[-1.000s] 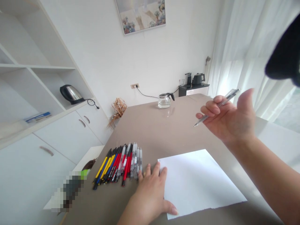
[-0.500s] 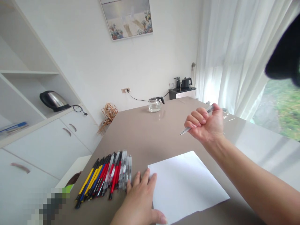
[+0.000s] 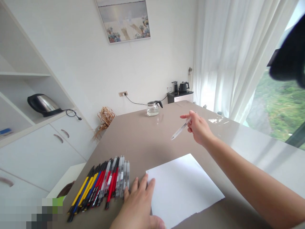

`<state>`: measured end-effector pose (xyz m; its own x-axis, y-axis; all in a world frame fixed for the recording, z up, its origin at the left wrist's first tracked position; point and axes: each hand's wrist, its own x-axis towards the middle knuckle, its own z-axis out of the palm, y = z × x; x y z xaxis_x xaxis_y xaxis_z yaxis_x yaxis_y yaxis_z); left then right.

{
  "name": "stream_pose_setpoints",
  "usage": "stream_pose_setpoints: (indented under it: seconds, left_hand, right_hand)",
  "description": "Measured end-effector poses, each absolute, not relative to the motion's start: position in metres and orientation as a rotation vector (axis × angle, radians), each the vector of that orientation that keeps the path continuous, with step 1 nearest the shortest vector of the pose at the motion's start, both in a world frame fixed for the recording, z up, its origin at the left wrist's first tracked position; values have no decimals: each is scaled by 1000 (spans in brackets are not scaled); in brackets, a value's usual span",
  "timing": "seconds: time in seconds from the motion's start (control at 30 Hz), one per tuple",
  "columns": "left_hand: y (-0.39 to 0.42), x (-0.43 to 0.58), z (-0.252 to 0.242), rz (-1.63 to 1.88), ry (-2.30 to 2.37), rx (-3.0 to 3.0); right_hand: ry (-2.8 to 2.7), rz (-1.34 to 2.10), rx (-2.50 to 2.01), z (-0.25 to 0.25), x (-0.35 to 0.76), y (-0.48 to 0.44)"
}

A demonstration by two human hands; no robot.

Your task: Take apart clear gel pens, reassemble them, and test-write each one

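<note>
A clear pen [image 3: 180, 129] is held in my right hand [image 3: 199, 125], raised over the table beyond the paper. Its tip points down and to the left, and one finger sticks out to the left. My left hand [image 3: 140, 202] lies flat with fingers spread, across the left edge of a white sheet of paper [image 3: 183, 190]. The sheet lies on the table with an uneven near edge. Just left of that hand is a row of several pens [image 3: 97, 184] with yellow, blue, red and clear barrels, lying side by side.
The brown table [image 3: 133, 136] stretches to the wall. A glass pot with a black handle [image 3: 152, 109] stands at its far end. A black kettle [image 3: 183, 86] is on a small cabinet behind. At left, a steel kettle [image 3: 44, 104] sits on a shelf; white curtains [image 3: 214, 57] hang right.
My right hand has turned over and moved left, going from a fist around the pen to a fingertip hold. My left hand still rests on the sheet. The view has shifted slightly right.
</note>
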<state>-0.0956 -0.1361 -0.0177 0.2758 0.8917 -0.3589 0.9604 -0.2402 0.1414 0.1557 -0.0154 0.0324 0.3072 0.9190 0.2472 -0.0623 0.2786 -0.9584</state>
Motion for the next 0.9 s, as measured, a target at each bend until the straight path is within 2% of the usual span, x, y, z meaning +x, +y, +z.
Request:
stream_pose_setpoints:
  seconds: [0.2, 0.4, 0.57, 0.9]
  left_hand:
    - [-135, -96, -23, -279, 1703, 2195]
    - [-135, -91, -15, -292, 1721, 2192]
    - [-136, -82, 3, -376, 1721, 2116]
    - [-136, -80, 11, -421, 1707, 2076]
  right_hand:
    - [-1099, 425, -1475, 0, 242, -20]
    - [-1266, 23, -1976, -55, 322, -39]
    - [-1446, 24, -2136, -84, 332, -49]
    - [-1548, 10, -2223, -83, 324, -47]
